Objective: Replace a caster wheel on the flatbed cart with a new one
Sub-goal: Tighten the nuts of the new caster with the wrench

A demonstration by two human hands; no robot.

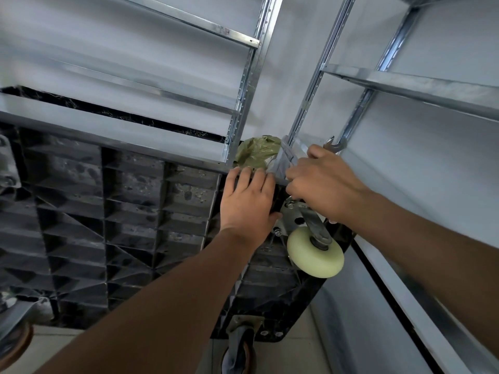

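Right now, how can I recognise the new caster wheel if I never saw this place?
Find the black ribbed cart underside standing against the metal shelves. At its upper right corner, beneath the right hand, sits the caster wheel. It alone is pale cream and clean.

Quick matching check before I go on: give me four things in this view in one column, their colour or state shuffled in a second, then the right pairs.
Things:
1. new wheel
2. wrench
3. left hand
4. plastic bag

States:
A. olive green, crumpled by the shelf post
B. pale cream, mounted on the cart's underside
C. gripped in the right hand
D. fingers straight, pressed flat on the cart

Pairs: 1-B, 2-C, 3-D, 4-A
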